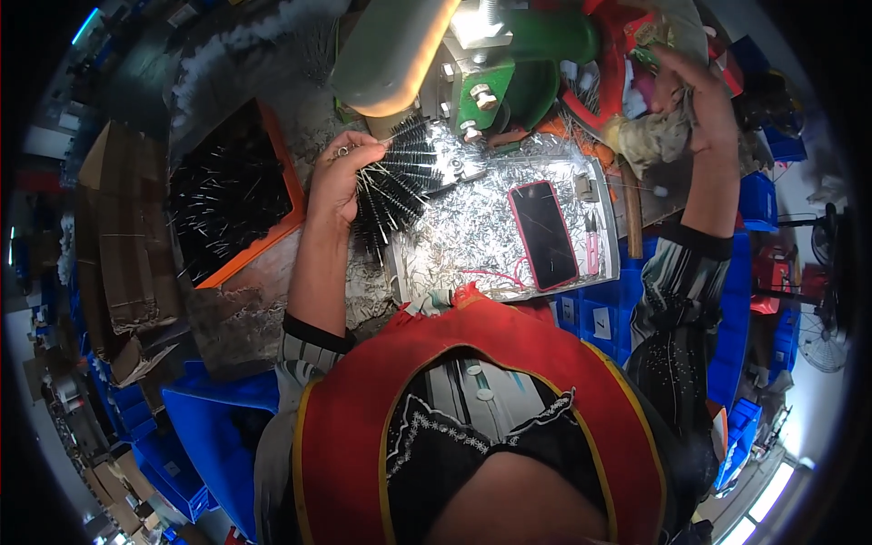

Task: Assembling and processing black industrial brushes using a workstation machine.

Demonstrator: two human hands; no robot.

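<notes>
My left hand (341, 173) is closed round a fanned bunch of small black wire brushes (400, 177), with thin metal stems among the bristles. The bunch sits at the left edge of a brightly lit metal tray (610, 213) strewn with many shiny slivers. Beside it stands a green bench press (486, 95) with silver bolts. At the upper right my right hand (704, 104) is on a handle wrapped in dirty pale cloth (649, 141), next to the press's red curved part (581, 104); some of its fingers are hidden.
On the tray lie a phone in a red case (543, 234) and a small pink-handled tool (592, 250). An orange-rimmed bin (289, 173) full of black brushes stands left. A lamp (391, 59) hangs over the work. Cardboard boxes (136, 227) and blue bins (213, 436) stand around.
</notes>
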